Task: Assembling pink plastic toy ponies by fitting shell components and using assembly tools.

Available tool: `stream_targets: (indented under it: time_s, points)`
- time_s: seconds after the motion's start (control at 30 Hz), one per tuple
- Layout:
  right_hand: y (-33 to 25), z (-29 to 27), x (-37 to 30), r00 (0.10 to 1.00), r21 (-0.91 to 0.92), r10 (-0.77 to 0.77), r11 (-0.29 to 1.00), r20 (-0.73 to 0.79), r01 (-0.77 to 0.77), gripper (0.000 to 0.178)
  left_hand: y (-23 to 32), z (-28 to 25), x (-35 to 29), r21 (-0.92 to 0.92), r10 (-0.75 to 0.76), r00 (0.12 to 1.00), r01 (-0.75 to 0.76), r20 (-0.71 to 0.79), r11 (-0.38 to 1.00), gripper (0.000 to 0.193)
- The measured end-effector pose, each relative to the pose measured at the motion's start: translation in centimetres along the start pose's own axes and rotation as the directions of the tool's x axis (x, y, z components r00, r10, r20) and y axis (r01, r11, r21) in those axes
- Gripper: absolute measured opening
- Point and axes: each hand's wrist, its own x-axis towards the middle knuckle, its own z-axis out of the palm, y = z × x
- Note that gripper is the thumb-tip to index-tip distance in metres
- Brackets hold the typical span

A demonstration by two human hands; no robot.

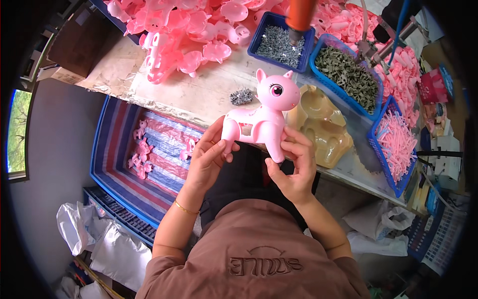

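Note:
A pink plastic toy pony (259, 119) with a large painted eye is held between my two hands, just above the table's near edge. Its head points to the right, and an opening shows in its side. My left hand (209, 152) grips the rear leg between thumb and fingers. The front leg is pinched in my right hand (297, 162), thumb on the near side. Behind the pony, a small heap of screws (241, 96) lies on the table. Just right of the pony sits a tan moulded fixture (326, 130) with shaped hollows.
Pink toy shells (194, 35) pile at the back. An orange-bodied driver (300, 17) hangs over a blue screw tray (258, 47). Blue baskets hold grey-green parts (346, 74) and pink sticks (396, 144). A striped-lined blue bin (164, 172) with several pink pieces stands at left.

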Motion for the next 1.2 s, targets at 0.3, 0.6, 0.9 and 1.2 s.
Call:
stream_targets:
  time_s: [0.3, 0.6, 0.9, 1.2]
  points:
    - [-1.7, 0.7, 0.6, 0.939, -0.233, -0.343, 0.913, 0.001, 0.334, 0.045, -2.0, -0.5, 0.5, -0.16, -0.052, 0.995, 0.065, 0.08, 0.985, 0.061]
    - [-3.5, 2.2, 2.2, 0.856, -0.312, -0.516, 0.809, 0.028, 0.498, 0.045, -2.5, 0.2, 0.5, -0.225, -0.045, 0.998, 0.055, 0.05, 0.973, 0.062]
    - [-3.8, 2.8, 1.3, 0.831, -0.343, -0.553, 0.769, 0.068, 0.54, 0.04, -2.9, -1.8, 1.7, -0.299, -0.007, 0.982, 0.065, 0.191, 0.952, 0.067]
    - [-3.9, 3.2, 0.6, 0.769, -0.476, -0.638, 0.689, -0.04, 0.547, 0.024, -2.0, -1.5, 3.0, -0.24, -0.008, 0.953, 0.085, 0.304, 0.967, 0.071]
